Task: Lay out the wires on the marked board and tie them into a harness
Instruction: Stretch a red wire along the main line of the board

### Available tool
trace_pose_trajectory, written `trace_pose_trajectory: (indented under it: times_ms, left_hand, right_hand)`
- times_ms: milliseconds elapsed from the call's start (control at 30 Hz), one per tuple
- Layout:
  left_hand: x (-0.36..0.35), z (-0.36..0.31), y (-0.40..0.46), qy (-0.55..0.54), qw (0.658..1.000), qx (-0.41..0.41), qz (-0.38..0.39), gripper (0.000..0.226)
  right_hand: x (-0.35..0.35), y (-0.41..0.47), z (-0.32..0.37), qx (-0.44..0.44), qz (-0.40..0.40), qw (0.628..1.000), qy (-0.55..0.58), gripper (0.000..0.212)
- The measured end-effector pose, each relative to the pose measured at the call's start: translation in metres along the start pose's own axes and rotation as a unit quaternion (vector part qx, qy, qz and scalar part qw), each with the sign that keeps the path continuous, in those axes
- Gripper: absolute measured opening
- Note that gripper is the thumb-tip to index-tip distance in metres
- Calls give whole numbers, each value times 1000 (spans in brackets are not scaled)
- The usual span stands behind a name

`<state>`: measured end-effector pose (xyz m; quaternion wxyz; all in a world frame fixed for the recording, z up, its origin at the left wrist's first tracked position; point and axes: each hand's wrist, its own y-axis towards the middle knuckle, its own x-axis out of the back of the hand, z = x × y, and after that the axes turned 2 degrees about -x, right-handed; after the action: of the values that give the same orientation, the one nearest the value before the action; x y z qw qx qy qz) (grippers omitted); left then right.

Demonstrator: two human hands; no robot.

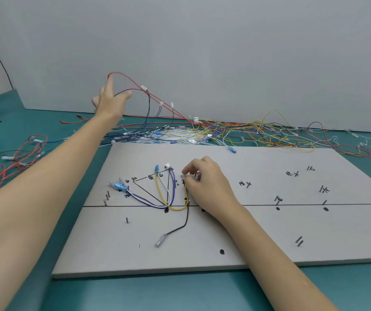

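A white marked board [236, 239] with metal pins and black lines lies on the teal table. On it lie a yellow wire [157, 194], a purple wire [144, 202], a white wire and a black wire [185, 221] ending in a clear terminal [161, 240]. My right hand [204, 182] pinches a small white connector [183, 177] at the top of the yellow and black wires. My left hand [110, 101] is raised above the table behind the board and holds looped red wires [130, 80] that trail down to the wire pile [213, 131].
A tangle of red, yellow, white and blue wires lies along the wall behind the board. More red wires [12, 158] with clear terminals lie on the table at the left. A grey wall stands close behind.
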<state>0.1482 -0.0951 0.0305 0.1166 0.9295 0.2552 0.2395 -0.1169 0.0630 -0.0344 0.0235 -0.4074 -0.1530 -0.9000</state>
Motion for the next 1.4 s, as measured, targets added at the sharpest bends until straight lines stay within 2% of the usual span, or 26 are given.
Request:
trace_pose_trajectory:
  times_ms: [100, 167, 233, 300, 333, 400, 500, 567, 600, 700, 767, 833, 933, 1033, 1100, 1133, 1200, 1233, 1267, 1333, 1400]
  left_hand:
    - [4, -14, 1, -162, 986, 37, -2, 77]
    - [7, -23, 1, -267, 958, 100, -4, 70]
    - [13, -34, 0, -363, 920, 149, 0, 50]
    - [18, -43, 0, -442, 882, 156, -37, 24]
    - [21, -47, 1, -464, 869, 156, -70, 15]
    - [24, -50, 1, -483, 856, 163, -91, 17]
    - [29, -49, -7, -527, 829, 182, -27, 24]
    - [30, -49, -11, -542, 819, 189, -5, 21]
    - [30, -51, -15, -528, 830, 183, 2, 17]
    - [26, -65, -35, -415, 900, 129, 35, 21]
    - [23, -76, -59, -331, 937, 71, 86, 25]
    - [20, -84, -95, -246, 958, -13, 144, 27]
    - [20, -86, -159, -144, 943, -144, 264, 35]
    - [24, -84, -213, -61, 896, -238, 371, 32]
    - [27, -82, -233, -12, 863, -305, 402, 30]
    - [28, -82, -239, 10, 849, -336, 409, 34]
    - [27, -80, -246, 26, 838, -345, 421, 42]
    - [27, -79, -247, 18, 844, -327, 425, 41]
    - [26, -78, -245, -1, 855, -298, 424, 37]
    - [21, -74, -237, -54, 886, -227, 401, 24]
    - [13, -67, -219, -61, 918, -193, 342, 15]
  right_hand:
    - [1, -1, 0, -1, 2, 1000, -2, 14]
    - [1, -1, 1, -2, 4, 1000, -2, 14]
    - [1, -1, 1, -3, 4, 1000, -3, 14]
    - [2, -2, 2, -2, 4, 1000, -2, 15]
    - [2, -2, 2, -2, 4, 1000, 0, 15]
    - [2, -2, 3, -2, 6, 1000, 0, 15]
    - [2, -2, 3, -3, 5, 1000, -1, 15]
    - [2, -3, 3, -1, 5, 1000, 0, 15]
    - [3, -2, 3, -2, 6, 1000, 0, 15]
    - [4, -1, 4, -14, 4, 1000, 27, 16]
    - [7, 0, 8, -28, -36, 995, 90, 17]
    - [15, 0, 14, -40, -86, 978, 185, 23]
    - [29, 2, 22, -89, -68, 928, 354, 24]
    - [36, 2, 32, -164, 52, 826, 536, 34]
    - [38, 0, 35, -189, 123, 784, 578, 45]
    - [37, -2, 37, -192, 132, 771, 593, 44]
    - [37, -3, 36, -214, 89, 743, 627, 32]
    - [36, -3, 34, -223, 57, 749, 621, 26]
    - [36, -2, 31, -227, 28, 778, 586, 24]
    - [34, -2, 26, -208, -2, 868, 451, 32]
    - [29, -1, 23, -141, -17, 930, 340, 35]
